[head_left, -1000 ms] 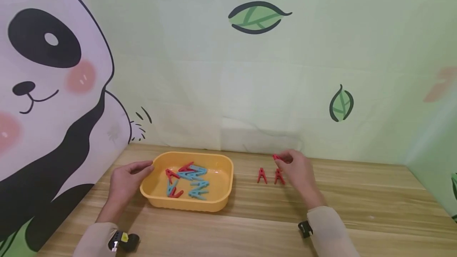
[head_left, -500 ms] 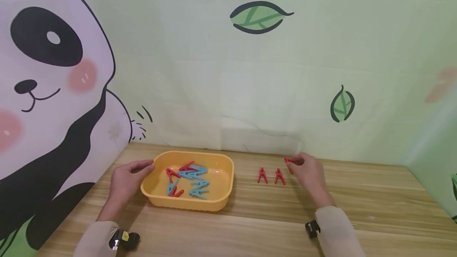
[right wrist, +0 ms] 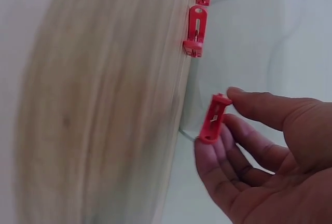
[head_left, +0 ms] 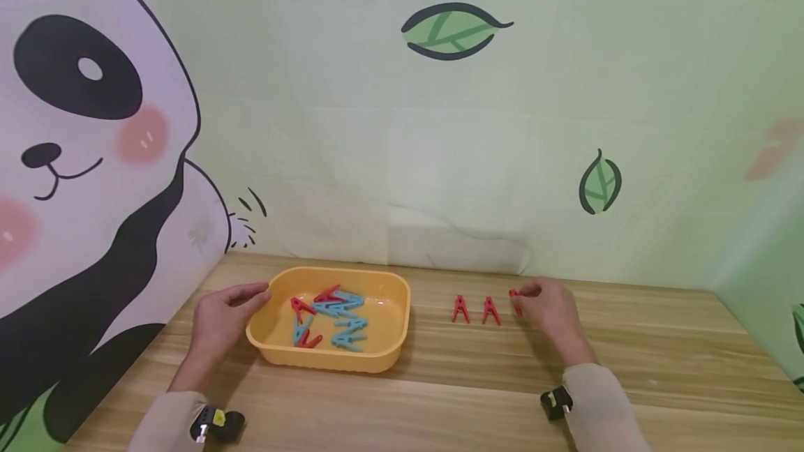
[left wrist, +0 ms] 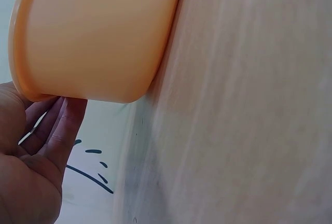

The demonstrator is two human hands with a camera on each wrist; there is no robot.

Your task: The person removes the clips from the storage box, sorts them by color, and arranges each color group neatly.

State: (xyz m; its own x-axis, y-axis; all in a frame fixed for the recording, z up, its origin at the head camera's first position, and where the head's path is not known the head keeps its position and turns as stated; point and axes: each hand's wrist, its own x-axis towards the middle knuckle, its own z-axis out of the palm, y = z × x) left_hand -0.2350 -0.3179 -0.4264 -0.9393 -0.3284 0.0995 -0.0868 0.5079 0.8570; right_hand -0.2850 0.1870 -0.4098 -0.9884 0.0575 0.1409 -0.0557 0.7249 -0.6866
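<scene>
A yellow plastic basket (head_left: 392, 326) stands on the table, with several blue clothespins (head_left: 348, 333) and red clothespins (head_left: 303, 306) lying inside. My left hand (head_left: 226, 316) holds the basket's rim at its left corner; the left wrist view shows its fingers against the outer wall. To the basket's right, two red clothespins (head_left: 460, 309) stand upright side by side, legs down. My right hand (head_left: 553, 312) pinches another red clothespin (right wrist: 214, 119) between thumb and fingers, just right of that pair and close over the table.
The wooden table (head_left: 440, 410) ends at a pale green backdrop (head_left: 452, 159) with leaves and a large panda printed on it. Bare tabletop lies in front of the basket and to the right of my right hand.
My right hand has moved right and then lower with its red clothespin, away from the upright pair. My left hand and the basket have stayed in place.
</scene>
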